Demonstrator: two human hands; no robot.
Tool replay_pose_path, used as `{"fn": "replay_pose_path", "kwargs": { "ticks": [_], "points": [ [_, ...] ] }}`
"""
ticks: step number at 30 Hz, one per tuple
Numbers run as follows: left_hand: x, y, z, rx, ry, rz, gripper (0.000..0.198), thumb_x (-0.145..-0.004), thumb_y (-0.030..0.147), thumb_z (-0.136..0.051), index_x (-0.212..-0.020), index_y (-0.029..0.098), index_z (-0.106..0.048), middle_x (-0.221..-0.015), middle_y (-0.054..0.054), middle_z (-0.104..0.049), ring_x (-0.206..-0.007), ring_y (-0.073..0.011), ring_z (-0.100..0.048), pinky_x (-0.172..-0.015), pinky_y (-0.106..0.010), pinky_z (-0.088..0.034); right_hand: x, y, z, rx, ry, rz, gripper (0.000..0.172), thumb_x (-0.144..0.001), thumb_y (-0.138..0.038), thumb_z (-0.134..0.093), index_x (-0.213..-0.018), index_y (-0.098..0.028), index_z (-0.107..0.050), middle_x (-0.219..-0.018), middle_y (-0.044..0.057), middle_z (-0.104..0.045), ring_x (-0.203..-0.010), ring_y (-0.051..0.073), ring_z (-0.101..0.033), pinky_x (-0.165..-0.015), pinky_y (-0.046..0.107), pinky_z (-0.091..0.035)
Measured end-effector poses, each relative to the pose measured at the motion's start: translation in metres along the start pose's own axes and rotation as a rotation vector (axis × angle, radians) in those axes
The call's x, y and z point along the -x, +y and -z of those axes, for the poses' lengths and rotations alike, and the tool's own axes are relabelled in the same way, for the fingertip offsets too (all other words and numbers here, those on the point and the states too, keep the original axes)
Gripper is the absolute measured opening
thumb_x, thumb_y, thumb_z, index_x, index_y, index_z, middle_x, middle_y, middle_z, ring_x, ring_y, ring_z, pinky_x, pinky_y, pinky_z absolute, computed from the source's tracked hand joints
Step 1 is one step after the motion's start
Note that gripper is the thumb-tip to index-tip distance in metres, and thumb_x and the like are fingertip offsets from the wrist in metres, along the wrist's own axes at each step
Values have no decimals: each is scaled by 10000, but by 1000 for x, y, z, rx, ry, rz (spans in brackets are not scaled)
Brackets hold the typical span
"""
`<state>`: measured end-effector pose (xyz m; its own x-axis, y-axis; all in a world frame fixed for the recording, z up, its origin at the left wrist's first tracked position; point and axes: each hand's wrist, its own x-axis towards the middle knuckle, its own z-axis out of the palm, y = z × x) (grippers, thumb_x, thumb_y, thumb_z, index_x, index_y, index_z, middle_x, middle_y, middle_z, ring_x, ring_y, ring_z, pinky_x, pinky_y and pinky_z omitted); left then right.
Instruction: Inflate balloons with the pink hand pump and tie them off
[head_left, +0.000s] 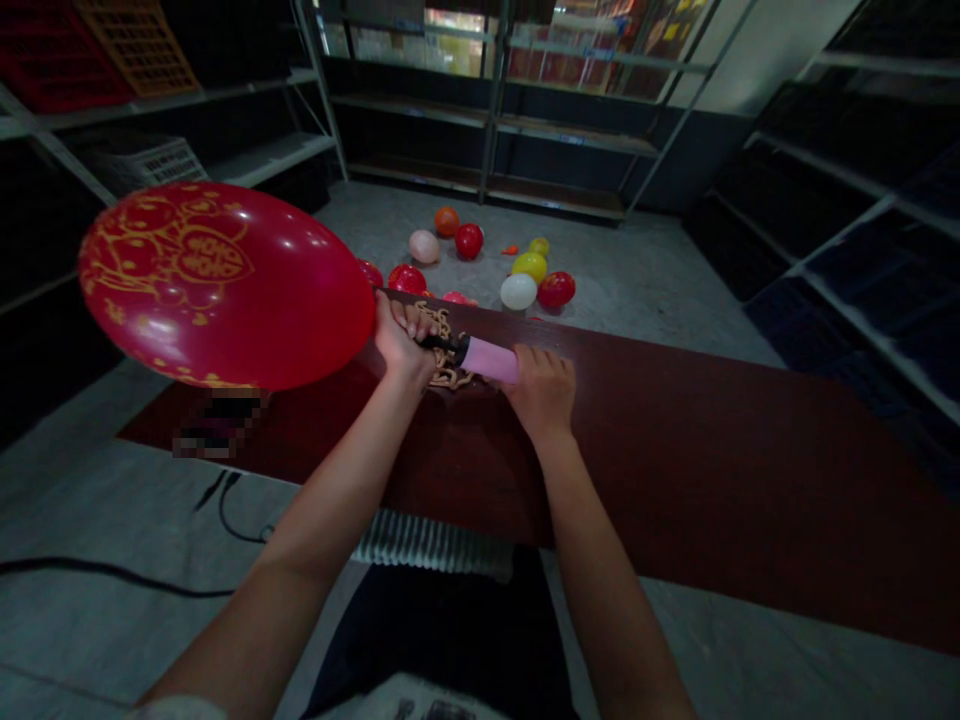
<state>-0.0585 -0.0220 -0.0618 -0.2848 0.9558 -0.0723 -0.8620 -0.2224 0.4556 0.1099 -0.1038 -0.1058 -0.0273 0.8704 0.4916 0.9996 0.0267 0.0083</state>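
Note:
A large red balloon (300,290) with gold printing is inflated and points off to the left. My left hand (405,335) is closed around the balloon's neck and the black nozzle end of a hand pump (489,359). The pump has a pink barrel, which lies almost level above the table. Wrapped around the barrel's right end is my right hand (544,388). Behind and below the pump, a heap of uninflated tan balloons (454,378) lies on the table, partly covered by my left hand and the pump.
The dark red table (697,450) stretches to the right. A blurred-out object (221,422) lies at its left end. Several inflated balloons (529,268) rest on the floor beyond. Metal shelves (491,120) line the walls; a black cable (112,572) runs along the floor at left.

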Motion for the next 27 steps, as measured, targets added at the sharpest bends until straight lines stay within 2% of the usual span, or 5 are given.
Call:
{"fn": "replay_pose_path", "kwargs": {
  "ticks": [3, 6, 14, 22, 27],
  "points": [
    [-5, 6, 1, 29, 28, -13, 640, -1042, 478, -544, -560, 201, -227, -432, 78, -185, -344, -80, -199, -393, -231, -259, 2, 10, 0, 32, 14, -17, 269, -872, -316, -659, -1110, -190, -652, -1020, 113, -731, -942, 283, -580, -814, 387, -313],
    [-11, 17, 2, 48, 74, -2, 585, -1101, 394, -413, -587, 196, -215, -435, 79, -182, -339, -73, -200, -401, -221, -252, 5, 25, -2, 53, 12, -41, 257, -875, -259, -632, -1120, -186, -653, -1028, 109, -728, -951, 276, -570, -840, 385, -312],
    [-21, 40, 2, 72, 125, -18, 524, -1102, 268, -328, -600, 196, -199, -436, 76, -184, -330, -72, -201, -404, -224, -238, 6, 50, 0, 65, 36, -136, 274, -905, -277, -601, -1151, -168, -653, -1069, 127, -706, -991, 279, -552, -921, 400, -338],
    [-6, 37, -9, 8, 162, -56, 542, -1120, 287, -308, -604, 184, -180, -433, 73, -184, -337, -63, -180, -401, -197, -223, 7, 36, 7, 42, -19, -164, 301, -850, -237, -610, -1137, -160, -651, -1050, 131, -700, -969, 290, -562, -876, 403, -342],
    [7, 24, -15, -52, 120, -46, 581, -1130, 355, -320, -592, 187, -179, -434, 70, -167, -334, -62, -181, -393, -204, -228, 5, 6, 4, -42, -59, -98, 292, -841, -251, -625, -1116, -157, -648, -1013, 131, -710, -932, 287, -584, -843, 396, -328]
  ]
}}
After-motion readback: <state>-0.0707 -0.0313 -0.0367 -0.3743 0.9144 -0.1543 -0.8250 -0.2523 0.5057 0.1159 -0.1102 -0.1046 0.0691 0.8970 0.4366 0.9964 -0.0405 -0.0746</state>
